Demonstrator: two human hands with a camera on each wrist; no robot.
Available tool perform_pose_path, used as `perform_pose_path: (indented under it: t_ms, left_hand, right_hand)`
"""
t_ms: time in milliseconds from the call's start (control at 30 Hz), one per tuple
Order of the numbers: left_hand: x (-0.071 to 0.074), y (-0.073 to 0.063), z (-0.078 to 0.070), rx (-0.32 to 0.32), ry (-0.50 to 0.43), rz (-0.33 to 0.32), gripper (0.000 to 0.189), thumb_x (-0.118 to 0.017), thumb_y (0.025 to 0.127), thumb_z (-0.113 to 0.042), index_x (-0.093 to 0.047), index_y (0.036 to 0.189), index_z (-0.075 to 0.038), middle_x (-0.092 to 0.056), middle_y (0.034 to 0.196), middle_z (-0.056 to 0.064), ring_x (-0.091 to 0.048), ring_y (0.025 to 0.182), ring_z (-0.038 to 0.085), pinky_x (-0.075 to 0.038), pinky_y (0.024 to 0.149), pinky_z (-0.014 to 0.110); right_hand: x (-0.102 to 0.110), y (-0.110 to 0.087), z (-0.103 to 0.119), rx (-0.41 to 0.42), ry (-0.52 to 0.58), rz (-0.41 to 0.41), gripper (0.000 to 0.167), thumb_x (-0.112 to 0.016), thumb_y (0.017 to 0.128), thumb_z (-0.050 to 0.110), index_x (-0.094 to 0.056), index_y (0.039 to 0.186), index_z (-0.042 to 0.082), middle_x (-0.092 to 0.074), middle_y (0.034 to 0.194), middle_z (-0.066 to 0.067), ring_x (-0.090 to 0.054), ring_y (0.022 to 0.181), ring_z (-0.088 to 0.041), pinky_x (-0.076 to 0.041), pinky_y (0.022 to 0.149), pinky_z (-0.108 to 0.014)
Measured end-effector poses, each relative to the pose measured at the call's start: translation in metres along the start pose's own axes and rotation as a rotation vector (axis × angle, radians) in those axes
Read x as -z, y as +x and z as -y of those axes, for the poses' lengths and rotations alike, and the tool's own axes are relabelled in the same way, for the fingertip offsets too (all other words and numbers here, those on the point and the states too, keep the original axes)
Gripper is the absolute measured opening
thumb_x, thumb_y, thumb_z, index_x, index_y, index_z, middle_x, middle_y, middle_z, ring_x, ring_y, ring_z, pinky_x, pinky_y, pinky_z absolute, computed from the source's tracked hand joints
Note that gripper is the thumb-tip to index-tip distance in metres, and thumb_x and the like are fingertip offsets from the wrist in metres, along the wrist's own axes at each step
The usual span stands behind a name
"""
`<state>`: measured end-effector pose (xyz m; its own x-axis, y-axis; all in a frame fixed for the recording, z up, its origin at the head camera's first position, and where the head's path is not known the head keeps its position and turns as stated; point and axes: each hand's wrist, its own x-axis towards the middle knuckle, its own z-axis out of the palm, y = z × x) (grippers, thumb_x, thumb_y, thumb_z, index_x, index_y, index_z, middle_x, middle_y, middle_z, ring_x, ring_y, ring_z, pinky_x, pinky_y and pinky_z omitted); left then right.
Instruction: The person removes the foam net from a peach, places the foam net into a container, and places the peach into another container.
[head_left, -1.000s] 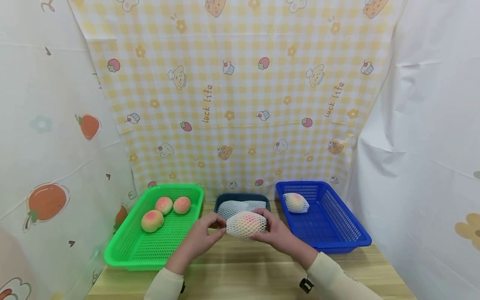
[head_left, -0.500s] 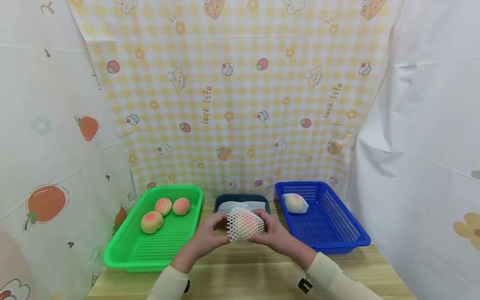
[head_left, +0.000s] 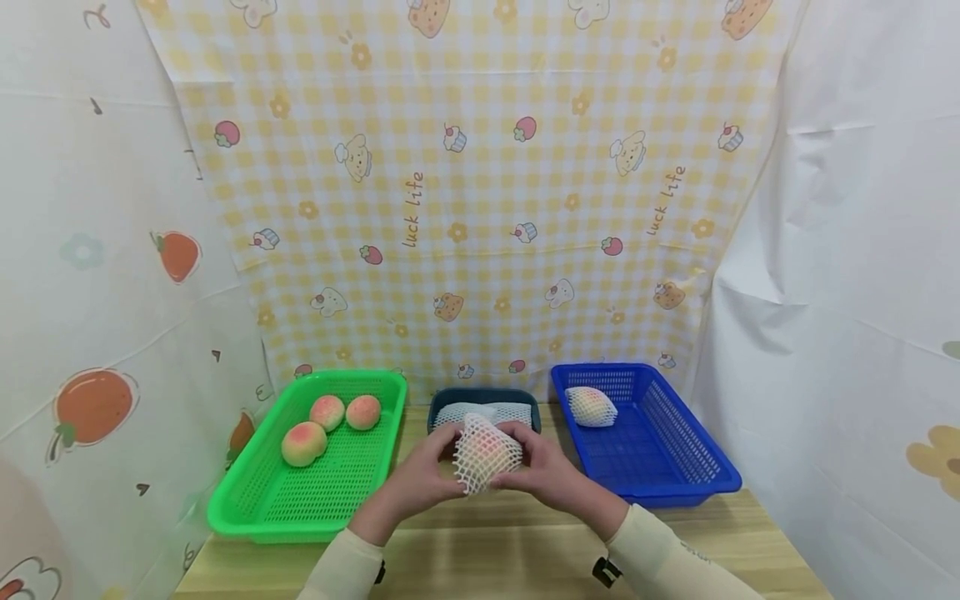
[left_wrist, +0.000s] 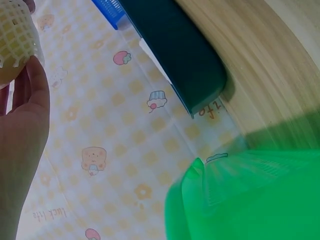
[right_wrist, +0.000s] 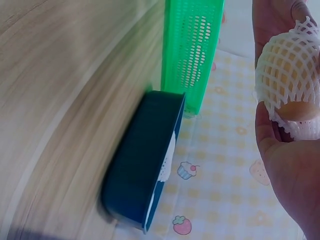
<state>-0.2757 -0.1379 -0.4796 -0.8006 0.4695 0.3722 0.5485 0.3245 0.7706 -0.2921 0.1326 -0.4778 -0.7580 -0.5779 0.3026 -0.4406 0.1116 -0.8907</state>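
Observation:
Above the table, in front of a dark teal box (head_left: 442, 395), a pink and yellow peach (head_left: 491, 446) is held in a white foam net sleeve (head_left: 470, 467). My left hand (head_left: 422, 477) grips its left side, thumb at the net's lower edge. On the right side, my right hand (head_left: 553, 473) holds it between thumb and fingers. In the right wrist view, the net (right_wrist: 285, 65) covers most of the peach, and a bare patch of peach (right_wrist: 300, 110) shows at its open end near my right hand (right_wrist: 295, 170). More white foam nets (head_left: 454, 412) lie in the teal box.
At left, a green basket (head_left: 247, 527) holds three bare peaches (head_left: 303, 444). A blue basket (head_left: 705, 485) at right holds one netted peach (head_left: 591, 407) in its back left corner. A patterned cloth (head_left: 480, 208) hangs behind the wooden table (head_left: 480, 550).
The netted peach has turned from lying sideways to tilted, its meshed end swinging toward the camera. My left hand has moved from pinching the net's end to gripping its side.

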Motion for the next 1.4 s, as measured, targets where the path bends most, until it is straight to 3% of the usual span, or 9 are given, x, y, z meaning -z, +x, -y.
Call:
perform_pose_path:
  t_ms: [200, 333, 467, 800, 1033, 1200, 1400]
  left_hand:
    - [-0.0027, -0.0009, -0.0017, 0.021, 0.025, -0.001, 0.086, -0.091, 0.082, -0.007, -0.051, 0.158, -0.006, -0.061, 0.143, 0.011, -0.062, 0.127, 0.034, -0.054, 0.109, 0.053]
    - [-0.0032, -0.0005, -0.0002, 0.022, 0.032, -0.005, 0.085, -0.091, 0.083, -0.009, -0.051, 0.158, -0.007, -0.060, 0.144, 0.013, -0.061, 0.128, 0.030, -0.052, 0.111, 0.058]
    - [-0.0025, -0.0006, 0.0004, 0.017, 0.046, -0.009, 0.084, -0.091, 0.084, -0.010, -0.051, 0.158, -0.007, -0.060, 0.145, 0.012, -0.062, 0.128, 0.024, -0.054, 0.111, 0.053]
    - [0.0002, -0.0011, -0.0016, -0.001, 0.020, -0.016, 0.083, -0.090, 0.079, -0.007, -0.053, 0.153, -0.010, -0.062, 0.139, 0.004, -0.063, 0.125, 0.029, -0.055, 0.107, 0.045]
    - [0.0022, -0.0011, -0.0029, 0.022, 0.030, -0.019, 0.081, -0.089, 0.081, -0.008, -0.053, 0.153, -0.011, -0.063, 0.135, 0.000, -0.064, 0.119, 0.020, -0.056, 0.104, 0.041]
    - [0.0027, -0.0004, -0.0024, 0.020, 0.031, -0.028, 0.084, -0.088, 0.079, -0.007, -0.051, 0.155, -0.006, -0.063, 0.138, 0.008, -0.063, 0.120, 0.028, -0.056, 0.104, 0.050]
    - [0.0048, 0.0007, -0.0016, 0.029, 0.031, -0.031, 0.085, -0.088, 0.079, -0.005, -0.051, 0.156, -0.006, -0.063, 0.139, 0.008, -0.063, 0.122, 0.024, -0.056, 0.105, 0.051]
  right_hand:
    - [-0.0013, 0.0003, 0.0000, -0.003, -0.001, 0.011, 0.067, -0.091, 0.095, 0.015, -0.057, 0.153, 0.014, -0.064, 0.142, -0.009, -0.070, 0.119, -0.025, -0.060, 0.097, -0.032]
    - [-0.0012, 0.0010, -0.0008, -0.008, 0.008, 0.013, 0.066, -0.090, 0.095, 0.016, -0.057, 0.153, 0.014, -0.063, 0.143, -0.010, -0.069, 0.119, -0.025, -0.060, 0.096, -0.032]
    - [-0.0012, 0.0017, -0.0012, -0.009, 0.005, 0.006, 0.066, -0.091, 0.095, 0.015, -0.057, 0.152, 0.014, -0.063, 0.142, -0.010, -0.069, 0.118, -0.025, -0.060, 0.096, -0.032]
    - [-0.0016, 0.0019, -0.0028, 0.027, -0.007, -0.009, 0.064, -0.090, 0.095, 0.016, -0.059, 0.151, 0.015, -0.063, 0.143, -0.010, -0.069, 0.118, -0.024, -0.060, 0.097, -0.032]
    - [-0.0009, 0.0006, -0.0032, 0.041, 0.000, -0.040, 0.062, -0.089, 0.095, 0.015, -0.061, 0.150, 0.015, -0.065, 0.141, -0.009, -0.071, 0.115, -0.024, -0.061, 0.094, -0.035]
    - [-0.0002, -0.0002, -0.0018, 0.024, 0.038, -0.070, 0.059, -0.090, 0.094, 0.013, -0.062, 0.147, 0.008, -0.066, 0.136, -0.013, -0.072, 0.110, -0.024, -0.064, 0.088, -0.034]
    - [0.0004, -0.0003, -0.0011, 0.036, 0.107, -0.078, 0.052, -0.087, 0.096, 0.007, -0.061, 0.141, 0.000, -0.064, 0.129, -0.017, -0.074, 0.103, -0.022, -0.066, 0.083, -0.035]
